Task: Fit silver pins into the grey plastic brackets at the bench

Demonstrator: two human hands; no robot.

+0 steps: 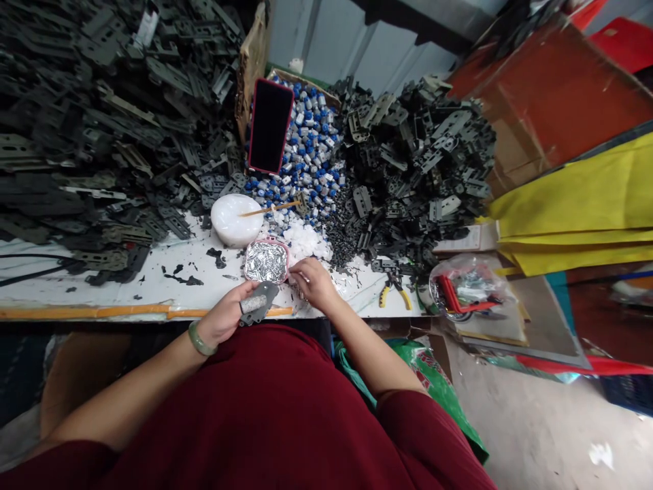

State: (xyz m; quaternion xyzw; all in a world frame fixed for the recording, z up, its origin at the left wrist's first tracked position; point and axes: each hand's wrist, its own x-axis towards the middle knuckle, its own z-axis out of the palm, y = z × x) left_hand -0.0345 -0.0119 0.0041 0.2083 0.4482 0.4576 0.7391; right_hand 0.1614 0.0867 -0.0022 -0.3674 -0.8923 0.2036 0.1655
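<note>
At the bench edge our left hand [224, 316] grips a grey plastic plate [259, 303] (mid-assembly, we judge); our right hand [312, 281] pinches beside the pink tin [266, 261] of metal bits. Next needs careful seating.

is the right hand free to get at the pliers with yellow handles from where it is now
Probably yes: the right hand rests on the table edge, and the yellow-handled pliers lie just to its right, with only small scraps on the white table between.

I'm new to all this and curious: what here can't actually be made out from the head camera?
- Right hand: its fingertips curl under, hiding whatever they pick at beside the pink tin.
- Grey part: left hand covers its lower end.
- Tin's silvery contents: too small to identify.
- Phone: screen dark.
</note>
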